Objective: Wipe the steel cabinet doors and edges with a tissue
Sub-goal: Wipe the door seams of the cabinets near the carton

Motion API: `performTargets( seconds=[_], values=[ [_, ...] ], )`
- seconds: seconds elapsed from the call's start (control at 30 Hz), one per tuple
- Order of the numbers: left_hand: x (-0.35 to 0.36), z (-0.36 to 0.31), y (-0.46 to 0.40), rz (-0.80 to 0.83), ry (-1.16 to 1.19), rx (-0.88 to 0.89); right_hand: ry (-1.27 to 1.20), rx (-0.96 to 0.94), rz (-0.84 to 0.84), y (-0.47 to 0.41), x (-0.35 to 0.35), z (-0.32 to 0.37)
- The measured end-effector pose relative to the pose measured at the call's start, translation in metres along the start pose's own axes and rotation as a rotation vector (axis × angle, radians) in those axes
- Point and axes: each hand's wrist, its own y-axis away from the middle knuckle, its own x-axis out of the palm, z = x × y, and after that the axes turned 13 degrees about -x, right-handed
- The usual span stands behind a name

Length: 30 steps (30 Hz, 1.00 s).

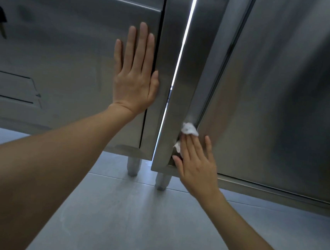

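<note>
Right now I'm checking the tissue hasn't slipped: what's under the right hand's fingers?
A white tissue shows past the right hand fingers, pressed on the cabinet edge. The rest is covered by the hand.

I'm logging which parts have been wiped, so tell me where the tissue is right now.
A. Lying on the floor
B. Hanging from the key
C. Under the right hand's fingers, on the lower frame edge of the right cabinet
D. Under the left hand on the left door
C: the white tissue pokes out beneath the right hand, pressed against the frame edge; the left hand lies flat and bare on the left door.
</note>
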Motion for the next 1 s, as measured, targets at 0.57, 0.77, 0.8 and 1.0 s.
performTargets(
  seconds=[0.57, 0.77, 0.8, 1.0],
  values=[
    [0.000, -0.003, -0.002, 0.025, -0.030, -0.004, 0.191, -0.104, -0.607, -0.066, -0.027, -0.066],
    [-0.038, 0.001, -0.005, 0.254, -0.088, 0.002, -0.079, -0.118, -0.498, -0.076, -0.069, -0.067],
    [-0.049, 0.002, -0.006, 0.315, -0.090, 0.010, -0.122, -0.100, -0.460, -0.075, -0.080, -0.065],
    [-0.116, 0.007, -0.046, 0.618, -0.070, 0.033, -0.460, 0.098, -0.167, -0.091, -0.171, -0.069]
  ],
)
